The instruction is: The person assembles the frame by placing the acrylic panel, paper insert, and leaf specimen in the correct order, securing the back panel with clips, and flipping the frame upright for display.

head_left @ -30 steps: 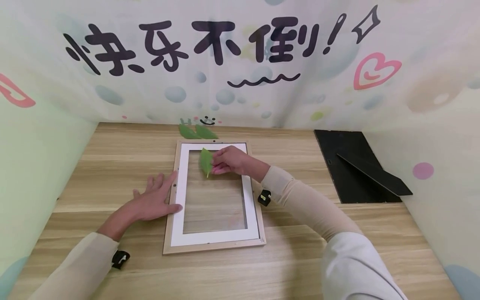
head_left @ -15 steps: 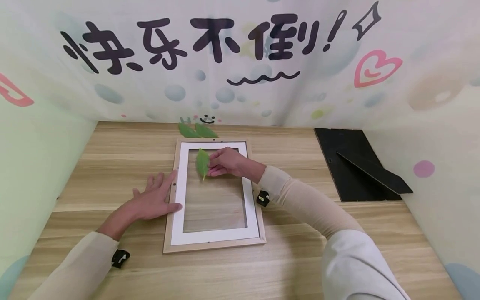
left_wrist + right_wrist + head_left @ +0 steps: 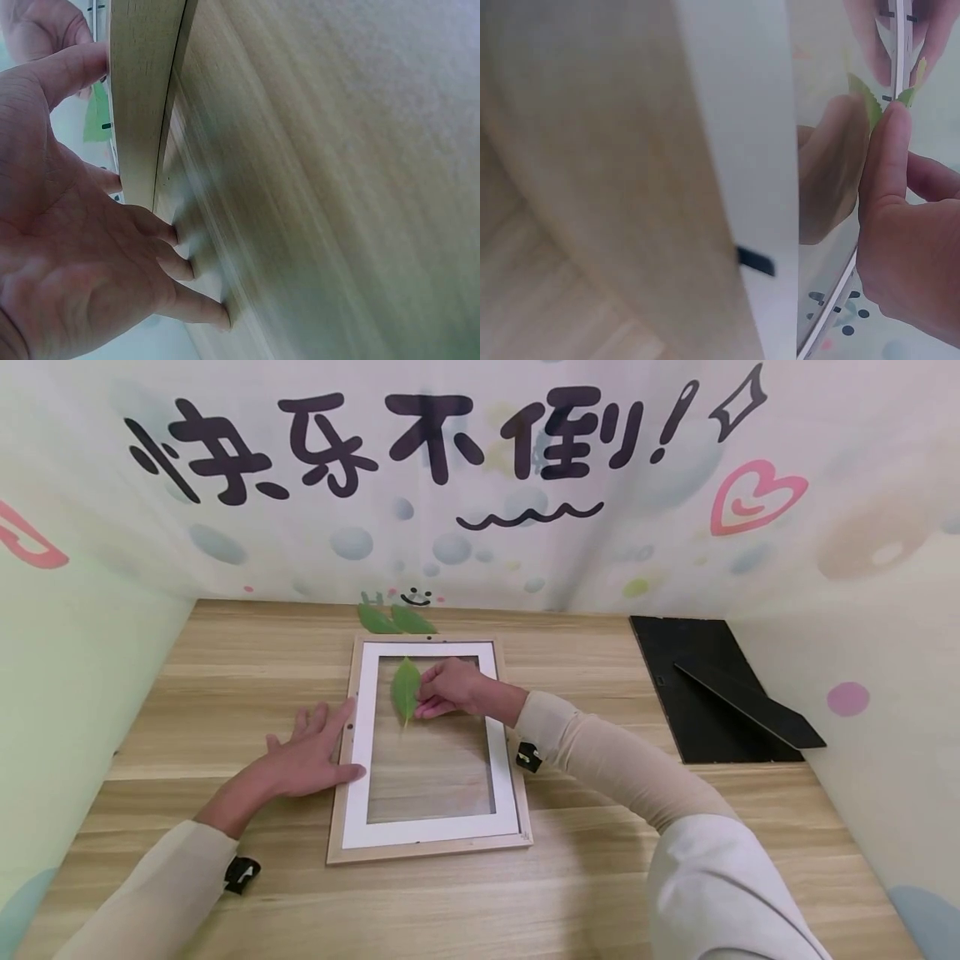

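My right hand pinches a green leaf by its right edge, over the upper part of a glass pane. The leaf's tip points to the back and its stem toward me. Around the glass run a white mat and a light wooden picture frame, lying flat. My left hand spreads its fingers at the frame's left side, thumb and index finger touching it. In the left wrist view the other fingertips of this hand rest on the table. The right wrist view shows the leaf at the fingertips, mirrored in the glass.
Two more leaves lie behind the frame's far edge. A black backing board with its stand leg raised lies at the right. Printed cloth walls enclose the wooden table at the back and sides.
My right hand has shifted slightly left with the leaf, and the leaf now shows more of its broad face. The left hand and the frame stay in place.
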The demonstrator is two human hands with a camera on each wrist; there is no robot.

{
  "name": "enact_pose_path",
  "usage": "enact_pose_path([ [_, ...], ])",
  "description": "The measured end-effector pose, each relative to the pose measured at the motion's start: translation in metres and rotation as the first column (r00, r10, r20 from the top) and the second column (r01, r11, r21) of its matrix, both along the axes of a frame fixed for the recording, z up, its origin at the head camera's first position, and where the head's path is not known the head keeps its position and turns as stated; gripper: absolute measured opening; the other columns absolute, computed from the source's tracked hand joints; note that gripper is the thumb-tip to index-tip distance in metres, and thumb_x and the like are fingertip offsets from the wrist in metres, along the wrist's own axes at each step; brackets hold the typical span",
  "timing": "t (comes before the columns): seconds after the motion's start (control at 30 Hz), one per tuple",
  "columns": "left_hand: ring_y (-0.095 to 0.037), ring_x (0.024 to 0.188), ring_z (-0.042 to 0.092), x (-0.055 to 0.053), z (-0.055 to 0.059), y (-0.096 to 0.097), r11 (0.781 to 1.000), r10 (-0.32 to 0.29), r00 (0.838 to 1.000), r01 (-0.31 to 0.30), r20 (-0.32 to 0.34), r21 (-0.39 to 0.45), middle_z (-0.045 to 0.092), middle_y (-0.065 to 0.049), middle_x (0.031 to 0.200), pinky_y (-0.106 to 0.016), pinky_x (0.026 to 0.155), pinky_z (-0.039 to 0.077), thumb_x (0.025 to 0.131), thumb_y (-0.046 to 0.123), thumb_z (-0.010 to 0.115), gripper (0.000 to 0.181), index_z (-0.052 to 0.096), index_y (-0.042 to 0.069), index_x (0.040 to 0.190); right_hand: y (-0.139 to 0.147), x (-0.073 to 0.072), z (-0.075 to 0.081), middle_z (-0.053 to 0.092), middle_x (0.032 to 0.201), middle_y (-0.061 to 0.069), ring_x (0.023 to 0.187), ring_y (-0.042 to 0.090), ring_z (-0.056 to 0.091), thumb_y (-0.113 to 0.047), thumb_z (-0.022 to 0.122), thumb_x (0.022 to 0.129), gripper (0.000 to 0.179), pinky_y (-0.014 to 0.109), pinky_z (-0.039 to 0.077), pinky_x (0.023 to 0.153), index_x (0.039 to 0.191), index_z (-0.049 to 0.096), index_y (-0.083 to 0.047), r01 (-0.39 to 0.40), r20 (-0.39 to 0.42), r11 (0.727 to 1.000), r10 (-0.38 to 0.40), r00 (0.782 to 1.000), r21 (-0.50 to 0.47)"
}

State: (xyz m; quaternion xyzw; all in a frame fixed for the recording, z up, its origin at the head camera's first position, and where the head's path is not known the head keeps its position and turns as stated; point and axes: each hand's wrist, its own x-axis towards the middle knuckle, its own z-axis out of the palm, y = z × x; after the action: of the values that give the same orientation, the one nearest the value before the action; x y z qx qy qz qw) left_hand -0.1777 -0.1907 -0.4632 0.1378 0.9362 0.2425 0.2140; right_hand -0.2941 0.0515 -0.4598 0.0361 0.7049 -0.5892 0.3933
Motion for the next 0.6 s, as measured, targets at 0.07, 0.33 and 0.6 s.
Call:
enact_pose_path([
  [0.07, -0.063, 0.137, -0.008, 0.0000, 0.0001, 0.0005, 1.000, -0.001, 1.000, 0.001, -0.001, -0.003, -0.004, -0.041, 0.153, -0.087, 0.089, -0.004, 0.088, 0.051, 0.061, 0.100, -0.002, 0.015, 0.157, -0.0003, 0.0001, 0.0003, 0.069, 0.078, 0.017, 0.065, 0.020, 0.069, 0.004, 0.059, 0.093, 0.014, 0.026, 0.058, 0.062, 0.107, 0.057, 0.003, -0.013, -0.013, 1.000, 0.013, 1.000, 0.013],
  [0.33, -0.063, 0.137, -0.007, -0.0009, 0.0018, 0.0014, 1.000, -0.009, 1.000, 0.009, -0.001, -0.017, -0.004, -0.041, 0.153, -0.087, 0.089, -0.004, 0.089, 0.052, 0.060, 0.100, -0.002, 0.014, 0.157, -0.0011, -0.0004, 0.0021, 0.069, 0.079, 0.017, 0.065, 0.020, 0.070, 0.002, 0.059, 0.093, 0.012, 0.029, 0.059, 0.067, 0.105, 0.059, 0.003, -0.051, -0.049, 0.996, 0.054, 0.997, 0.074],
  [0.6, -0.063, 0.137, -0.008, -0.0008, 0.0020, 0.0027, 1.000, -0.007, 1.000, 0.007, 0.000, -0.016, -0.004, -0.041, 0.153, -0.087, 0.089, -0.005, 0.088, 0.051, 0.060, 0.100, -0.002, 0.013, 0.157, -0.0018, 0.0014, 0.0080, 0.068, 0.079, 0.016, 0.064, 0.019, 0.069, 0.002, 0.060, 0.092, 0.010, 0.027, 0.059, 0.065, 0.102, 0.062, 0.005, -0.057, -0.048, 0.992, 0.063, 0.997, 0.116],
])
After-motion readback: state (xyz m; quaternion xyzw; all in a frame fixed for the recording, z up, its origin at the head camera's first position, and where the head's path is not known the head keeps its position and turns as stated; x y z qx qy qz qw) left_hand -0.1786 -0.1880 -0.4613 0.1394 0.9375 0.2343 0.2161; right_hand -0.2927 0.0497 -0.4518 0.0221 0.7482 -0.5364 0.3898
